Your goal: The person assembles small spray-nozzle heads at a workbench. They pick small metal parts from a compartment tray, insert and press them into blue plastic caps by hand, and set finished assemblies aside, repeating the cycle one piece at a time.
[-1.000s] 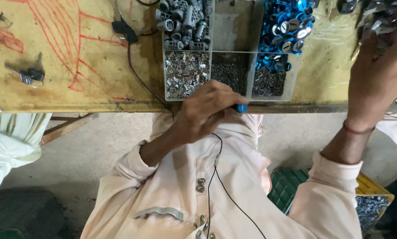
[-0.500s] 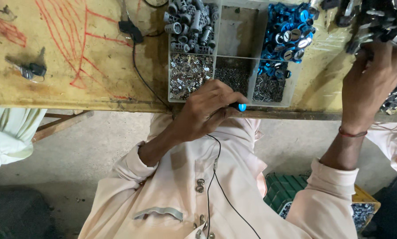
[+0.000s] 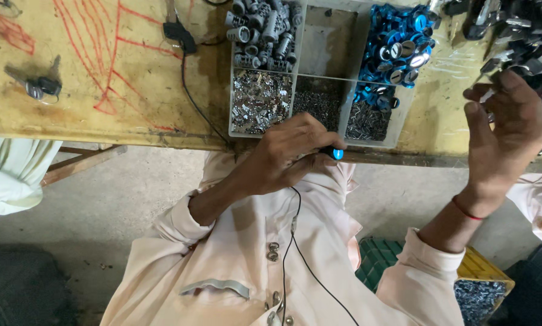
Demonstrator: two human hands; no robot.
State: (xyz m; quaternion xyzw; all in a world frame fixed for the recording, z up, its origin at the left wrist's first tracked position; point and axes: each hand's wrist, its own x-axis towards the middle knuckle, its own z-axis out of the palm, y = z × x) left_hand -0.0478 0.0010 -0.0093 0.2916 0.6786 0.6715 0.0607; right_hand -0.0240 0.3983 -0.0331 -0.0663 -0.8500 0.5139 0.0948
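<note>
In left hand (image 3: 283, 158): blue-tipped tool (image 3: 336, 154).

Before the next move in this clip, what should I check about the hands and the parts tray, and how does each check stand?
1. Left hand closed around the blue-tipped tool: ok.
2. Tool tip visible: not ok, only the blue end shows.
3. Right hand free: ok, fingers spread, nothing held.
4. Right hand at the dark metal parts: ok, close; contact cannot tell.
5. Divided tray fully on the yellow bench: ok, near the edge.
</note>
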